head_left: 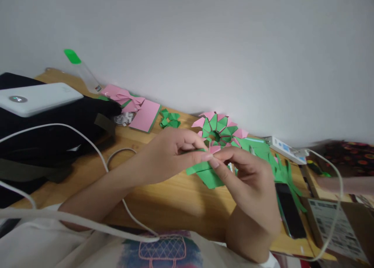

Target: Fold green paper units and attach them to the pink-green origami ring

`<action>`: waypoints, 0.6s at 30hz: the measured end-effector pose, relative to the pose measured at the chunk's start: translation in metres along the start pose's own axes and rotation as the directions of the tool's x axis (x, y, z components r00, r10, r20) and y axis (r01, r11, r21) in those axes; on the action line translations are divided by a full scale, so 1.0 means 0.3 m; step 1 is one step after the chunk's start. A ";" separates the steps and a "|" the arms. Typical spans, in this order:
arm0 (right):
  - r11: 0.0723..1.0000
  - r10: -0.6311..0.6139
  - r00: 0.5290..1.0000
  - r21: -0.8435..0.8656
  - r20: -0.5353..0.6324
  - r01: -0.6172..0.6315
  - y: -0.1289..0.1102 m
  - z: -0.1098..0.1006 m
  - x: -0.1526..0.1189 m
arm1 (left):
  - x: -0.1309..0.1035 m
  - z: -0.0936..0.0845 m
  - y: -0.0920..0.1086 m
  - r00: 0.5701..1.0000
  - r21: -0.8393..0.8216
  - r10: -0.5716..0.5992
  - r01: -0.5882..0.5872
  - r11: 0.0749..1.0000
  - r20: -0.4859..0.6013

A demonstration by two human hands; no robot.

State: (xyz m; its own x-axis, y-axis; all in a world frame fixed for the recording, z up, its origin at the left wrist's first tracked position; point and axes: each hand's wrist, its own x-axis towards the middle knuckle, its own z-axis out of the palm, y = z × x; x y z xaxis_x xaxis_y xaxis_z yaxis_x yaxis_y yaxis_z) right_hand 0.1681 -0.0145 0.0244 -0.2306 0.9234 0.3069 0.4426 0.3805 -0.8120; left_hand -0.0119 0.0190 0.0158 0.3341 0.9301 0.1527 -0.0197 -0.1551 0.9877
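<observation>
My left hand (175, 157) comes in from the left, its thumb and fingers pinched on a small piece of green paper (201, 150) that barely shows above the thumb. Meeting it fingertip to fingertip is my right hand (248, 178), also closed in a pinch at the same spot. The fingers hide most of the held paper. Just below them is a larger folded green sheet (210, 178); whether it touches the hands I cannot tell. Behind the hands lies a ring of folded pink and green paper (216, 125), its near side partly covered.
Farther left are a green folded piece (170, 119), pink paper (146, 115), a clear green-capped tube (84, 75) and a white power bank (41, 98) on a black bag. To the right: green strips (280, 168), a power strip (288, 150), a phone (290, 209), a cardboard box (339, 229) and another person's arm (347, 185).
</observation>
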 end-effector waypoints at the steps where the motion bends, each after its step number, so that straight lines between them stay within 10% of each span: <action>1: 1.000 -0.008 1.000 -0.012 -0.003 0.008 -0.003 0.003 -0.001 | 0.000 0.001 0.000 0.999 0.062 0.020 -0.022 0.998 0.033; 12: 0.997 0.029 0.999 0.072 -0.016 -0.027 0.003 0.005 0.006 | -0.012 -0.019 0.033 0.993 0.202 0.096 -0.110 0.973 0.075; 18: 0.956 0.212 0.974 0.191 0.078 -0.223 0.070 0.056 -0.032 | -0.013 -0.043 -0.071 0.992 0.194 -0.030 0.005 0.981 0.124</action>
State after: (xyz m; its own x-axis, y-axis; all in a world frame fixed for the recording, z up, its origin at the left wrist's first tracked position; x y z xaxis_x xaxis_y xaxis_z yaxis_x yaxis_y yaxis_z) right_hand 0.1650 -0.0163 -0.0040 -0.1984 0.9761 0.0883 0.3087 0.1478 -0.9396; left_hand -0.0248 0.0230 -0.0054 0.4486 0.8859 0.1180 0.1648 -0.2118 0.9633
